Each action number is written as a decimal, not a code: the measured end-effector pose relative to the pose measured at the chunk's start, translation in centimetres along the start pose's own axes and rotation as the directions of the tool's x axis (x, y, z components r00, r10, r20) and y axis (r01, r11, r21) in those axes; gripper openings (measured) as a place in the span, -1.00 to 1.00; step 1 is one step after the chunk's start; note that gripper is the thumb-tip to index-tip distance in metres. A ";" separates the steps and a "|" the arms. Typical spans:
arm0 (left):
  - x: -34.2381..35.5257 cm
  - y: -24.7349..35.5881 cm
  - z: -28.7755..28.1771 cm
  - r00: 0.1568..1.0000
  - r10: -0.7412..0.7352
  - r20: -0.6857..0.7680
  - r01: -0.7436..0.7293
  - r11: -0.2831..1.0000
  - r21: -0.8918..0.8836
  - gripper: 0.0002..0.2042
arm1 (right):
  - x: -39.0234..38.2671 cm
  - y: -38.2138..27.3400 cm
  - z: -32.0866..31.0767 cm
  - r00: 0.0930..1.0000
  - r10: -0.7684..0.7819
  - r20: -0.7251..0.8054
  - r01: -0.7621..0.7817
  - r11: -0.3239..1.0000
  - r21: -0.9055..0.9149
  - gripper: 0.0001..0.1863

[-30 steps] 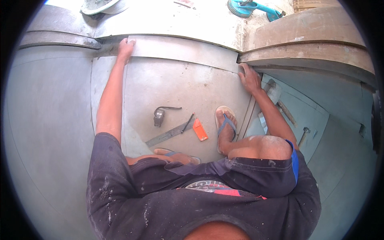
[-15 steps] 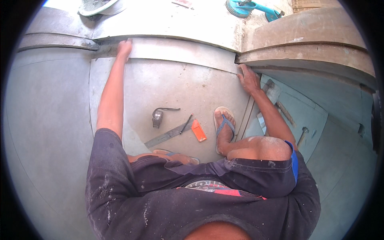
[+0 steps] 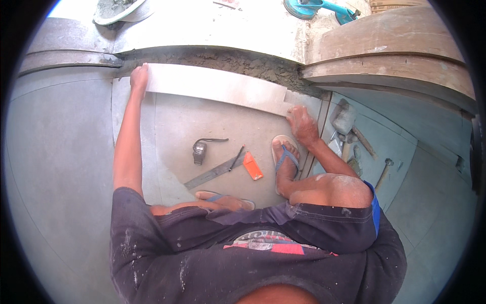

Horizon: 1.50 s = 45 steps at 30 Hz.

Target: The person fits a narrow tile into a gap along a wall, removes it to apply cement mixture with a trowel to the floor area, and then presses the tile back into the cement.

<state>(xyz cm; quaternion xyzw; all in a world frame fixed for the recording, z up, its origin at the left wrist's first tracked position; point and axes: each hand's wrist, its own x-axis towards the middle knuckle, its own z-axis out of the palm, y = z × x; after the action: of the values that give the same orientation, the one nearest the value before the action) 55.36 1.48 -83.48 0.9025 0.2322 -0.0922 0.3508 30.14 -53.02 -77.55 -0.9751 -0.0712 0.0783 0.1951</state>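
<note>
A long pale tile strip (image 3: pixel 217 87) with a notch at its right end stretches between my hands. My left hand (image 3: pixel 139 77) is closed on its left end, and my right hand (image 3: pixel 302 125) grips the notched right corner. Beyond the strip, a bed of rough wet mortar (image 3: pixel 212 59) lies exposed along the doorway gap. On the floor tile between my feet are a tape measure (image 3: pixel 199 152) with a wrist strap, a metal ruler (image 3: pixel 215 172), a dark pencil (image 3: pixel 236 157) and an orange wedge-shaped piece (image 3: pixel 252 165).
To the right, a rubber mallet (image 3: pixel 345 117), a trowel (image 3: pixel 335 145) and a hammer (image 3: pixel 386 172) lie on the tiles. A blue suction lifter (image 3: pixel 324 9) and a bucket of mortar (image 3: pixel 117 9) stand beyond the gap. Door frame edges (image 3: pixel 385 66) jut in on both sides.
Both hands have drawn the tile strip back toward me from the gap, uncovering the mortar. My right hand has moved nearer and left, uncovering the tools on the right.
</note>
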 end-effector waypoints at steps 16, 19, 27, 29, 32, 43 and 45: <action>-2.4 -6.0 0.3 0.999 -0.048 -0.011 0.048 0.999 -0.009 -0.43 | 8.7 -2.6 -3.8 0.987 -0.144 0.076 0.144 0.990 -0.001 -0.68; -2.1 -6.1 0.6 0.997 -0.073 0.011 0.073 0.994 -0.075 -0.44 | 13.3 -2.2 -2.8 0.946 -0.272 0.174 0.291 0.952 -0.095 -0.64; -2.5 -5.5 0.8 0.997 -0.059 0.040 0.062 0.994 -0.095 -0.44 | 16.3 -0.9 -0.5 0.835 -0.458 0.305 0.528 0.824 -0.208 -0.64; -2.4 -6.1 1.0 0.999 -0.047 0.007 0.047 0.997 -0.055 -0.44 | 16.3 -0.7 -0.4 0.837 -0.469 0.282 0.525 0.833 -0.174 -0.66; -2.0 -6.3 1.0 0.998 -0.054 -0.031 0.054 0.999 0.008 -0.44 | 16.0 -0.4 -0.2 0.883 -0.429 0.188 0.452 0.886 -0.101 -0.71; -3.5 -4.6 1.2 0.999 0.014 -0.047 -0.014 1.000 0.007 -0.50 | 14.6 1.6 0.4 0.913 -0.396 0.099 0.406 0.908 -0.107 -0.74; -3.2 -4.9 1.1 0.999 -0.006 -0.049 0.006 1.000 0.016 -0.51 | 14.8 1.4 0.5 0.912 -0.382 0.151 0.401 0.909 -0.116 -0.73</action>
<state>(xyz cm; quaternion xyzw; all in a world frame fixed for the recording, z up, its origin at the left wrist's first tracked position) 50.20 2.76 -86.15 0.9065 0.2426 -0.0729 0.3376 44.65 -51.63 -80.37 -0.9456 -0.2831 0.0930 0.1308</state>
